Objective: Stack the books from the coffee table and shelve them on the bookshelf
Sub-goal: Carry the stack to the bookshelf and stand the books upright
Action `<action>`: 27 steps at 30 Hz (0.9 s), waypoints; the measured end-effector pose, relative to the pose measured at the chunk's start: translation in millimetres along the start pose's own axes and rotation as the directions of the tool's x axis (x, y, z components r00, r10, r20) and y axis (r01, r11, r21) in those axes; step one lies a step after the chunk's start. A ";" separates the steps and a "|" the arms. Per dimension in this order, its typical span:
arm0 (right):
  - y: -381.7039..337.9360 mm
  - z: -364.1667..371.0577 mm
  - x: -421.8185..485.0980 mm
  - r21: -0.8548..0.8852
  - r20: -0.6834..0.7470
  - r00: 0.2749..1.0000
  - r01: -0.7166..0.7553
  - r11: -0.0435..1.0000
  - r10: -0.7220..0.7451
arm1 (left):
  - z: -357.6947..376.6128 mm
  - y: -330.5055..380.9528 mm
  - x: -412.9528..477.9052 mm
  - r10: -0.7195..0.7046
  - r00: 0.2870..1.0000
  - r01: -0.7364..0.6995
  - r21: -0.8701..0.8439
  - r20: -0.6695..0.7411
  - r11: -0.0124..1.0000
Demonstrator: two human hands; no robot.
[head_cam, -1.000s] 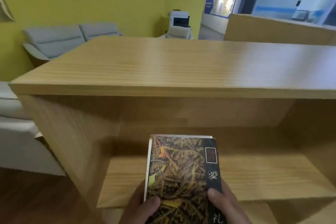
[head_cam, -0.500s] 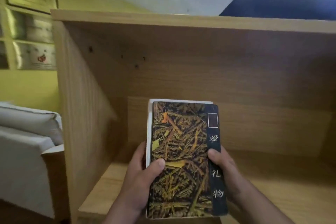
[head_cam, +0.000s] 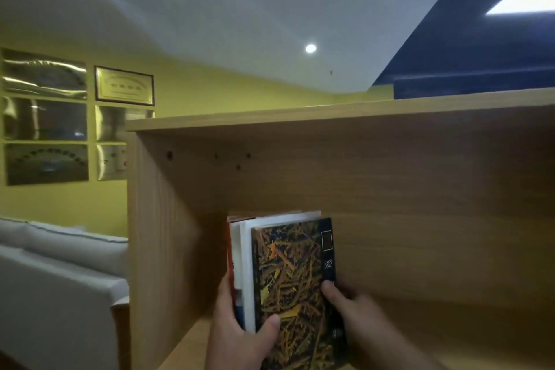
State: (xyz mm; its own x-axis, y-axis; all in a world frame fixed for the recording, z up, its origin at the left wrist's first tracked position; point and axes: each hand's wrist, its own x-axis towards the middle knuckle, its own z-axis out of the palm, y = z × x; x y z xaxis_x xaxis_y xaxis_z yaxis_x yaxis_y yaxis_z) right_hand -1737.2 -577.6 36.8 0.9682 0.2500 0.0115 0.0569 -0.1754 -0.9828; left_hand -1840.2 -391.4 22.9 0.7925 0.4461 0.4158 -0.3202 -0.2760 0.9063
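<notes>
a: two hands on the stack of books (head_cam: 288, 288), upright inside the bookshelf (head_cam: 420, 189) compartment, near its left wall.
b: grip?
a: left hand (head_cam: 240, 330) wrapped round the left edge, thumb on the front cover. right hand (head_cam: 354, 312) fingers closed on the dark right edge.
b: books touching the shelf floor?
a: can't tell, bottom is cut off.
b: behind?
a: white sofa (head_cam: 60, 279) at left, framed plaques (head_cam: 124, 85) on the yellow wall.

Wooden bookshelf (head_cam: 420, 177); books (head_cam: 288, 279) upright inside compartment.
</notes>
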 end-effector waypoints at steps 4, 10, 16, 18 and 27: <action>-1.8 27.7 17.6 -0.159 -0.247 0.968 0.006 0.987 -0.045 | -1.5 10.9 5.3 -0.046 0.998 0.044 0.040 0.050 0.998; -1.0 38.5 8.4 -0.260 -0.145 0.978 0.109 0.959 -0.150 | 1.7 24.8 8.0 0.012 0.998 -0.019 0.116 0.055 0.993; 8.4 35.8 4.0 -0.256 0.128 0.981 0.172 0.951 -0.143 | -22.7 -1.1 27.0 0.074 0.997 -0.077 0.237 0.021 0.968; 10.8 39.1 4.2 -0.295 0.198 0.972 0.180 0.939 -0.124 | -29.9 -9.6 30.6 0.070 0.995 -0.083 0.226 0.065 0.971; 18.3 56.7 20.5 -0.395 0.188 0.974 0.189 0.899 -0.123 | -26.9 -19.1 43.2 0.020 0.997 -0.037 0.239 0.070 0.970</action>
State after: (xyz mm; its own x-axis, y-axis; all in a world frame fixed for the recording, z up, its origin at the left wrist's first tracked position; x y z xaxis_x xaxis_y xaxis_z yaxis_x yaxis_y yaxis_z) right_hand -1730.2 -521.7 8.6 0.8907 0.4441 0.0972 0.3308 -0.4866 -0.8086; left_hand -1813.8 -344.0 25.6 0.8204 0.3795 0.4277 -0.2154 -0.4879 0.8459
